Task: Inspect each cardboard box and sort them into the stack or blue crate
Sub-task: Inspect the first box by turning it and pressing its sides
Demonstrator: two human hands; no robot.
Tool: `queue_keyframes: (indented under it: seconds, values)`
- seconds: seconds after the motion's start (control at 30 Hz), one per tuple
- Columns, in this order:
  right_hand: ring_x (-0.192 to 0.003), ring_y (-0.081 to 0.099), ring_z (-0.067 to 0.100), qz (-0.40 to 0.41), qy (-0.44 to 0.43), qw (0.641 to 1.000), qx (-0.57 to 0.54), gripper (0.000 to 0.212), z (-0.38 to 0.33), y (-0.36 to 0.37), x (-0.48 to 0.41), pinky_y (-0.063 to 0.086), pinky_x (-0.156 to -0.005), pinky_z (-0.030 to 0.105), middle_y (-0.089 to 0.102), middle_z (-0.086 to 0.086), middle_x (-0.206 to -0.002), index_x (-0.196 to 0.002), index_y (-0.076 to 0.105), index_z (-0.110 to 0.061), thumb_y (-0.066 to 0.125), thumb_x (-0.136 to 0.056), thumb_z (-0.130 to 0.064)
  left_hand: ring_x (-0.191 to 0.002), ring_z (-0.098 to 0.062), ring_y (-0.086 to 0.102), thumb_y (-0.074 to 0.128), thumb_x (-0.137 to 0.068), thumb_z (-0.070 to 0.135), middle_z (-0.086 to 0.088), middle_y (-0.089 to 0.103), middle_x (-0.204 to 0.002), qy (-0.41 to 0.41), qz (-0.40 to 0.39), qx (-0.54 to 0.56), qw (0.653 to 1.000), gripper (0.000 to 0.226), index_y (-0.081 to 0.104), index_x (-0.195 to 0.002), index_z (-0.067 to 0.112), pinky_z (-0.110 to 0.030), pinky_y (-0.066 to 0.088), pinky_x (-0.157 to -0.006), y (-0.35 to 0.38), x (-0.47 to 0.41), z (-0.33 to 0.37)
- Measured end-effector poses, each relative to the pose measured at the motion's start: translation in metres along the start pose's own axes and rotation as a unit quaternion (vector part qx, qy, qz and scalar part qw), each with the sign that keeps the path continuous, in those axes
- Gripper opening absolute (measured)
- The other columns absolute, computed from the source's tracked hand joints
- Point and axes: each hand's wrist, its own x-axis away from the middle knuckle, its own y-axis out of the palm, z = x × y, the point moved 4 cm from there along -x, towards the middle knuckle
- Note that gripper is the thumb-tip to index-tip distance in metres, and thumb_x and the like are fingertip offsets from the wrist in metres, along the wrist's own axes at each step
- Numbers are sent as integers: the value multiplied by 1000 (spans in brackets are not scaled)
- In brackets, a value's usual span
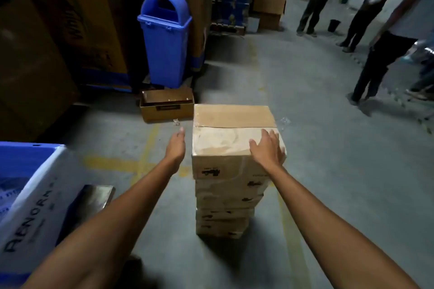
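Observation:
A stack of several taped cardboard boxes (pixel 225 204) stands on the floor in front of me. Its top box (pixel 231 129) has brown tape across the lid. My right hand (pixel 267 148) lies flat on the near right corner of that top box, fingers straight. My left hand (pixel 176 145) is just left of the top box, fingers straight, a small gap between it and the box's side. The blue crate (pixel 21 157) with a white printed wall sits at the lower left.
A blue swing-lid bin (pixel 165 37) stands against tall cartons on the left, with an open cardboard tray (pixel 166 105) at its foot. A dark flat box (pixel 94 197) lies beside the crate. Several people stand at the right (pixel 380 54). Yellow lines mark the concrete floor.

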Motion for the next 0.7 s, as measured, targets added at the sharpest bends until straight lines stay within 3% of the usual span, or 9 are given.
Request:
queue_keyframes:
  seconds: [0.07,0.17,0.27,0.37,0.43,0.5,0.6,0.7]
  values:
    - [-154,11,31,25,57,998,14,66,15,-6,-16,18,-119,57,17,11,-167,-156,29,-14,52,-100,-40,-143,-33,36,27,-106,51,-13,35,-159,-59,37,8,998,60,34,-152,13,-48,29,-115,7,-9,-5]
    - [-140,35,42,-1,179,981,-75,74,42,-2,-39,39,-106,53,29,18,-159,-153,29,-4,60,-92,-33,-124,-30,53,29,-106,53,-11,53,-141,-109,3,76,991,55,47,-143,16,-45,42,-106,22,-16,-10]
    - [-104,61,42,-10,212,962,-170,44,47,-2,-47,52,-79,41,63,21,-122,-116,59,0,59,-81,-26,-108,-20,56,31,-105,53,-1,58,-128,-96,-44,102,989,53,52,-139,19,-37,45,-92,36,-13,2]
    - [-89,64,36,8,202,958,-204,31,48,-10,-52,51,-68,34,68,15,-107,-106,64,-3,63,-83,-23,-113,-19,52,36,-105,49,0,55,-135,-57,-31,93,994,53,48,-145,16,-36,42,-94,33,-12,8]
    - [-86,65,33,36,169,959,-223,34,41,-19,-54,49,-67,32,70,11,-103,-105,68,-7,68,-83,-33,-102,-16,57,39,-105,48,-1,60,-127,-24,-10,98,995,49,51,-142,17,-34,44,-83,21,-10,15]
    - [-87,65,30,64,136,953,-263,38,25,-26,-53,46,-69,31,71,9,-101,-104,71,-10,68,-87,-44,-96,-17,62,40,-104,51,-1,67,-115,10,21,105,994,41,60,-123,22,-32,46,-75,4,-6,24]
    - [-98,63,33,102,105,934,-326,48,-11,-29,-42,52,-82,38,70,9,-106,-100,71,-16,58,-85,-59,-97,-27,69,40,-92,71,-7,73,-99,48,82,114,989,58,66,-107,22,-45,55,-86,-29,8,40]
    - [-107,59,36,121,69,919,-369,54,-53,-30,-21,51,-93,44,67,10,-113,-92,65,-20,47,-79,-69,-96,-25,67,38,-93,71,-8,72,-99,79,149,119,978,56,67,-100,23,-40,53,-78,-69,31,56]
